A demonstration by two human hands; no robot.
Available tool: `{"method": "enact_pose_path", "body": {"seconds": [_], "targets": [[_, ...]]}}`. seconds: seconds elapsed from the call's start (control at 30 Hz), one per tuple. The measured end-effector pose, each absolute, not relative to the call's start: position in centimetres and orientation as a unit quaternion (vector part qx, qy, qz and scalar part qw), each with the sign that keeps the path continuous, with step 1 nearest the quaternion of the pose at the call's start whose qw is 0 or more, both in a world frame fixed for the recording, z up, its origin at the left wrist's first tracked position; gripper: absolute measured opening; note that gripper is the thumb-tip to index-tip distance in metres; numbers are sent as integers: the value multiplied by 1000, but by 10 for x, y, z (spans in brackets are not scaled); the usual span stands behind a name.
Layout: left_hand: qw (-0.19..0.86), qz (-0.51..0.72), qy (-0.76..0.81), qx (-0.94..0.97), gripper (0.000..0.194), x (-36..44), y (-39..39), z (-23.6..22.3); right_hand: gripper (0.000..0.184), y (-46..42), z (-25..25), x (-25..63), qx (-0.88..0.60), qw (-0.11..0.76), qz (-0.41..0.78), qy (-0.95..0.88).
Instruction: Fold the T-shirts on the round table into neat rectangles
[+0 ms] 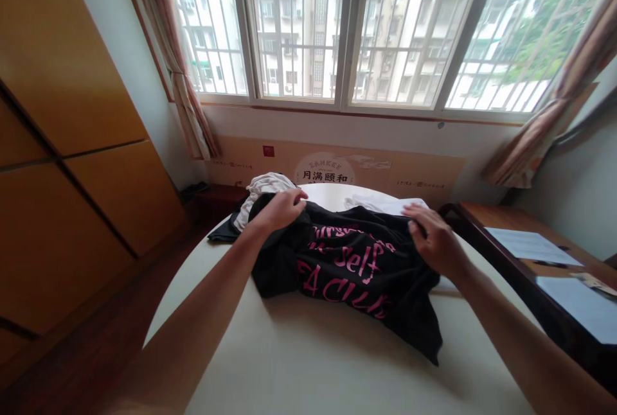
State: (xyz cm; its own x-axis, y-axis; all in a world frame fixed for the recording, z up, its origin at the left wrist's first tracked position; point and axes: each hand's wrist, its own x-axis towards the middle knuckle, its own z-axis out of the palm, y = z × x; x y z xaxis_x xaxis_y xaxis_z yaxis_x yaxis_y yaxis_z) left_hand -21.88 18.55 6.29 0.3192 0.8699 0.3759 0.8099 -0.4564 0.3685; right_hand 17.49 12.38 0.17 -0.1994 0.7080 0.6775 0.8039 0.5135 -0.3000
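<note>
on round table, black cloth, rumpled; pink lettering

We see matt, creased cloth in the black garment, mid-frame | a smooth tabletop with a faint sheen, lower centre | wood-look cabinet, smooth and softly glossy, left | gathered fabric in the curtain, upper left | we find matt paper sheets, right edge
</note>
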Motion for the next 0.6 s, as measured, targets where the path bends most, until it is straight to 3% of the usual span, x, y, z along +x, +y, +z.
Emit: {"method": "enact_pose_path", "body": {"seconds": [0.1, 0.2, 0.3, 0.47, 0.6], "targets": [[82, 150, 499, 850, 40, -195, 190, 49, 48, 132, -6, 140, -466, 317, 64, -824], [31, 76, 548, 832, 44, -188, 212, 45, 53, 169, -10, 135, -546, 255, 81, -794], [-13, 60, 606, 793, 41, -194, 242, 52, 48, 213, -6, 141, -614, 206, 59, -759], [-5, 34, 625, 780, 20, -213, 272, 53, 30, 249, -4, 137, -652, 167, 41, -739], [-16, 78, 613, 786, 27, -225, 277, 49, 21, 258, -1, 135, -669, 166, 23, -724]]}}
